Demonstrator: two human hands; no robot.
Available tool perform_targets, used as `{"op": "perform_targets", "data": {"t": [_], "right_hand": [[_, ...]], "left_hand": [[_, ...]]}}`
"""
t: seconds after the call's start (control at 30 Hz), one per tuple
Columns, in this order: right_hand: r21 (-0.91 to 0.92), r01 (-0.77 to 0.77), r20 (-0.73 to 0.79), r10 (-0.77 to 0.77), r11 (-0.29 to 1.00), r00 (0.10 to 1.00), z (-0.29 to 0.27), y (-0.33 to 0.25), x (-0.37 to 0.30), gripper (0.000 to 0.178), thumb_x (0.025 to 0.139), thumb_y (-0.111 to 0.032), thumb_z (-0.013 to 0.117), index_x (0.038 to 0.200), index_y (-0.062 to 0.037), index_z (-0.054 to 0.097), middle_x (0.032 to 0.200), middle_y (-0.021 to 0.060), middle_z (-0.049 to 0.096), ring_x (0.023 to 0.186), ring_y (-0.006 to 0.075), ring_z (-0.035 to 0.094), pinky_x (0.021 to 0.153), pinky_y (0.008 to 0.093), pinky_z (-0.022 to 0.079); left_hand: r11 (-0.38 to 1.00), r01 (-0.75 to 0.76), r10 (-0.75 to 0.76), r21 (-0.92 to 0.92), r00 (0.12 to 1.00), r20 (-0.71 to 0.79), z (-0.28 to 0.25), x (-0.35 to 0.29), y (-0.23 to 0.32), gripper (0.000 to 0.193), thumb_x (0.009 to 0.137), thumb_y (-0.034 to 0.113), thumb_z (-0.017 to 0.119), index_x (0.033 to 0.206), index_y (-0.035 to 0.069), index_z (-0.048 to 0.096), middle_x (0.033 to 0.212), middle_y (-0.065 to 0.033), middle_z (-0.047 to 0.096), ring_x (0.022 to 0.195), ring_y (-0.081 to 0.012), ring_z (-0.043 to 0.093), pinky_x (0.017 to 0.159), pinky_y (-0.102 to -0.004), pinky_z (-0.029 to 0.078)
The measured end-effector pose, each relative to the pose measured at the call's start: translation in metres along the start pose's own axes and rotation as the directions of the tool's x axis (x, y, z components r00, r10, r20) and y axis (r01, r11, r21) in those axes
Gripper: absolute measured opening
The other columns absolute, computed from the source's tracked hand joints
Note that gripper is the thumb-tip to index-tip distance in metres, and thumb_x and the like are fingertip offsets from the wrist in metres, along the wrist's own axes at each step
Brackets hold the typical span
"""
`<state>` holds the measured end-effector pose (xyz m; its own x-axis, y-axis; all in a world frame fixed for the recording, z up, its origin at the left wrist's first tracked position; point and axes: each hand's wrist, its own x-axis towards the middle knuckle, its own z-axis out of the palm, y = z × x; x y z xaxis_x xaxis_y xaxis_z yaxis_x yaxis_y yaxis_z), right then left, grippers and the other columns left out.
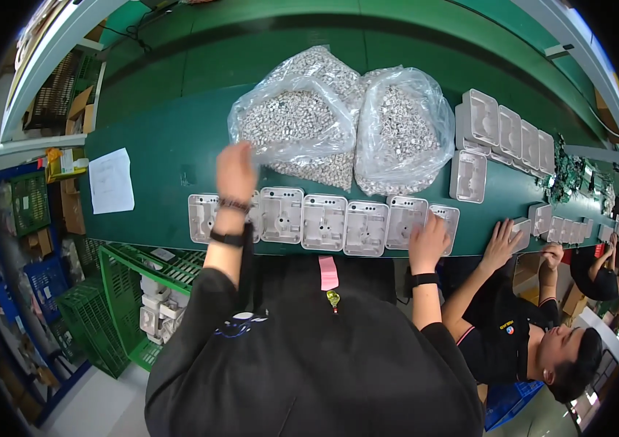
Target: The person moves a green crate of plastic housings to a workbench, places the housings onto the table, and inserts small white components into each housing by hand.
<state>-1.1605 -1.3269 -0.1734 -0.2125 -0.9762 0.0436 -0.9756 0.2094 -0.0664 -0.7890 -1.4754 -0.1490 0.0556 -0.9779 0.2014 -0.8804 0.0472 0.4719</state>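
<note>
My left hand (236, 175), smeared by motion, is beside the near left edge of an open clear plastic bag (287, 120) full of small grey-white parts. Its fingers are too blurred to show whether they hold anything. Below it, a row of several white plastic housings (324, 222), open side up, runs along the table's near edge. Over the right end of that row, my right hand (429, 244) reaches down with bent, closed fingers between a housing (405, 218) and the last housing (449, 218). Anything in those fingers is hidden.
Another bag (404, 131) of small parts lies to the right. Stacked white housings (484, 120) stand farther right, near green pieces (566, 171). A co-worker's hand (499, 244) touches a housing at the table edge. Left are a paper sheet (111, 182) and a green crate (123, 306).
</note>
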Motion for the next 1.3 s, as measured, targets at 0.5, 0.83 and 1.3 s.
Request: {"op": "perform_targets", "data": {"t": [0.5, 0.83, 1.3], "right_hand": [[0.596, 0.303, 0.093, -0.438, 0.744, 0.894, -0.031, -0.100, -0.006, 0.020, 0.073, -0.011, 0.059, 0.092, -0.0086, 0.055, 0.084, 0.0054, 0.052, 0.084, 0.0236, 0.054, 0.072, 0.0351, 0.040], [0.595, 0.366, 0.071, -0.501, 0.715, 0.862, -0.019, -0.100, -0.011, 0.016, 0.075, -0.011, 0.057, 0.091, -0.0086, 0.055, 0.081, 0.0054, 0.052, 0.080, 0.0235, 0.054, 0.071, 0.0346, 0.040], [0.490, 0.444, 0.019, -0.519, 0.750, 0.855, -0.026, -0.093, -0.022, 0.018, 0.075, -0.011, 0.056, 0.093, -0.0094, 0.058, 0.082, 0.0043, 0.054, 0.081, 0.0217, 0.056, 0.069, 0.0334, 0.040]], "left_hand": [[0.974, -0.224, 0.169, 0.034, 0.818, 0.550, 0.100, 0.101, 0.035, 0.045, 0.080, 0.041, 0.057, 0.112, 0.011, 0.051, 0.114, -0.0206, 0.049, 0.093, -0.0380, 0.054, 0.081, -0.0451, 0.044], [0.894, -0.436, 0.334, 0.103, 0.803, 0.494, 0.095, 0.113, 0.027, 0.033, 0.085, 0.033, 0.054, 0.107, 0.009, 0.048, 0.096, -0.0176, 0.059, 0.084, -0.0369, 0.058, 0.067, -0.0444, 0.048], [0.917, -0.264, 0.047, 0.298, 0.814, 0.578, 0.066, 0.138, 0.041, 0.044, 0.090, 0.040, 0.040, 0.111, 0.003, 0.052, 0.098, -0.0216, 0.060, 0.089, -0.0382, 0.058, 0.079, -0.0451, 0.046]]}}
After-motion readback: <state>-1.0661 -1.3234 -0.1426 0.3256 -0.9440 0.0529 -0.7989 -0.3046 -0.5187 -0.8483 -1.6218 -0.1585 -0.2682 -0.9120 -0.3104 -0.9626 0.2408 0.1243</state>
